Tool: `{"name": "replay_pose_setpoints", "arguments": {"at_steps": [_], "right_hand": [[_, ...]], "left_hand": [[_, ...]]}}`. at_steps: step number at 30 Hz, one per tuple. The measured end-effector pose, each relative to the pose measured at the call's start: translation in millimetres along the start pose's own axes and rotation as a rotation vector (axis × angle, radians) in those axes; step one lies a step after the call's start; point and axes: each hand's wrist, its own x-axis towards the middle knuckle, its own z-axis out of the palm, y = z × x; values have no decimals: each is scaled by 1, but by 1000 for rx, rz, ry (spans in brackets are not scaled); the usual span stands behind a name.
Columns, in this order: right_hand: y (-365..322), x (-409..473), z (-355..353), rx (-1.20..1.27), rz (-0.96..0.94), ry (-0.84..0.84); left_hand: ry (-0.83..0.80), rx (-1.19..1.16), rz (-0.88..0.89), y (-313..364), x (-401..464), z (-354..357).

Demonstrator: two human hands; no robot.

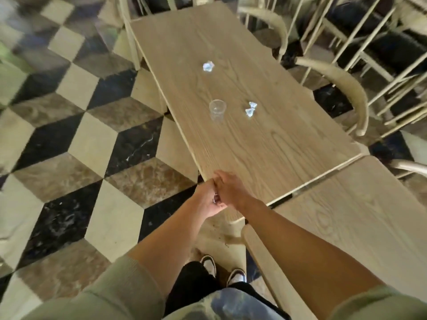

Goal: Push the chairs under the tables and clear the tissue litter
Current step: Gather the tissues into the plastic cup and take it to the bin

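Three crumpled tissues lie on one long wooden table (242, 139): a single tissue (208, 66) toward its far end, and a pair (251, 109) near the right edge at mid-length. One clear plastic cup (217, 110) stands near the left edge. A second table (360, 218) abuts the near right corner. Two curved-back chairs (342, 88) flank the right edge.

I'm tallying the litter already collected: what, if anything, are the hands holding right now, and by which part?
The left hand grips something small and pale, mostly hidden; what it is cannot be told. The right hand lies against it, with nothing visibly held.
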Motion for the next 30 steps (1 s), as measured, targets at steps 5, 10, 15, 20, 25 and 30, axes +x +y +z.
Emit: {"name": "replay_pose_setpoints", "arguments": {"at_steps": [5,10,15,20,25,30], "right_hand": [[2,44,-42,107,-8,258],[16,127,-90,-14,240,392],[12,233,-128,-206,429,482],[9,305,-151,-160,470,345],[34,324,-152,-99,442,486],[46,329,-150,-69,408,570]], "left_hand": [[79,128,115,62,16,11],[40,299,237,155,71,29],[-32,568,377,276,139,62],[64,747,346,393,205,63],[237,1096,486,444,269,84],[216,1483,752,467,327,142]]}}
